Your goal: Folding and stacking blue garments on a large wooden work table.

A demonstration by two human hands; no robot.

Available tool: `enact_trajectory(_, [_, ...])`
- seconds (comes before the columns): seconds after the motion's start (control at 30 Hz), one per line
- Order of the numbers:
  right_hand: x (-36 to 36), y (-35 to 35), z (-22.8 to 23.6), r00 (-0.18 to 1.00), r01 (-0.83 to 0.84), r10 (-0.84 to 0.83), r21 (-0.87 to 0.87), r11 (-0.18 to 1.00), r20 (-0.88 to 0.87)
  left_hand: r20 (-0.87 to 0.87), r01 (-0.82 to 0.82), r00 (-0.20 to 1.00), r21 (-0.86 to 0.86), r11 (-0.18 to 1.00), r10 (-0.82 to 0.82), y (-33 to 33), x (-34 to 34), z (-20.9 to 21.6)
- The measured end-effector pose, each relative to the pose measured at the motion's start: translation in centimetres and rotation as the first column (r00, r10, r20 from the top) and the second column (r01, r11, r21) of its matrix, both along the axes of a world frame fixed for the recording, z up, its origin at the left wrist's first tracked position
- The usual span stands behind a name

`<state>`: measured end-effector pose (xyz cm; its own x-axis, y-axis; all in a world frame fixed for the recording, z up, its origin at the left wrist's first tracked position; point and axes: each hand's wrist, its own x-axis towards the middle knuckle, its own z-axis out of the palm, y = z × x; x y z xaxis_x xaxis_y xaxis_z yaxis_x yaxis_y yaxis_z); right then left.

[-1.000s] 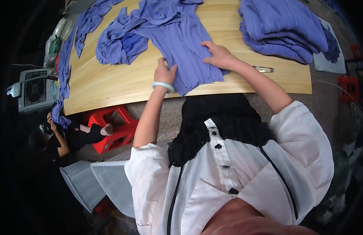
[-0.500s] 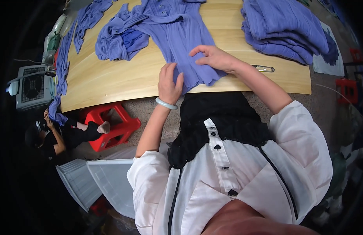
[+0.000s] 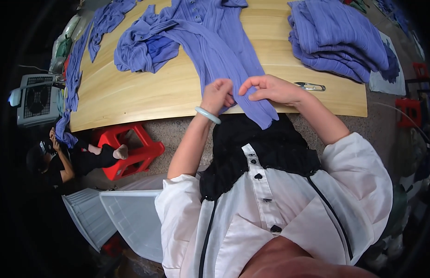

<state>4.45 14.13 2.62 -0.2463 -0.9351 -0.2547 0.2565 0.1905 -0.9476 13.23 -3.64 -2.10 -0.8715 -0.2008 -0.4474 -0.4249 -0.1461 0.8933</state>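
A purple ribbed buttoned top (image 3: 203, 55) lies spread on the table at my front. One of its sleeves (image 3: 252, 99) runs down over the body, and its cuff end hangs past the near table edge above my lap. My left hand (image 3: 218, 96), with a pale bangle at the wrist, is at the sleeve's left side. Its fingers are curled in; whatever they may pinch is hidden. On the sleeve's right side is my right hand (image 3: 273, 89), fingers bent, with a gap between thumb and forefinger. Left of the top lies a crumpled purple part with buttons (image 3: 148, 48).
A stack of folded purple garments (image 3: 338, 39) sits at the table's right, behind small metal thread snips (image 3: 310, 86). More purple garments (image 3: 106, 23) drape the left edge. On the left are a red stool (image 3: 131, 153), a seated person (image 3: 62, 157) and plastic bins (image 3: 131, 222).
The sleeve now lies straight along the body, its cuff end nearer me and past the table edge. My left hand has moved right and curled; my right hand has shifted toward me.
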Motion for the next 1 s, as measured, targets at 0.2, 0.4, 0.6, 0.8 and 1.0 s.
enact_trajectory(0.2, [-0.3,2.5,1.7,0.968,0.141,-0.129,-0.042,0.989,0.217,-0.345,-0.242,0.925,-0.86,0.45,-0.161,-3.6,-5.0,0.5])
enact_trajectory(0.4, [0.1,4.2,4.1,0.968,0.187,-0.158,-0.141,0.972,0.192,-0.321,-0.242,0.864,-0.94,0.24,-0.387,-4.4,-8.4,-1.0])
enact_trajectory(0.6, [0.1,6.2,7.0,0.992,0.115,-0.086,-0.349,0.93,0.096,-0.306,-0.146,0.836,-0.924,0.353,-0.456,-2.8,-8.8,-0.7])
enact_trajectory(0.8, [-0.3,4.4,7.3,0.994,0.103,-0.084,-0.299,0.949,0.076,-0.4,-0.335,0.835,-0.914,0.228,-0.377,-1.9,-8.1,-0.9])
enact_trajectory(1.0, [-1.2,-1.5,8.2,0.988,0.154,-0.145,-0.326,0.933,0.054,-0.27,-0.065,0.847,-0.907,0.416,-0.458,-3.0,-6.4,-2.6])
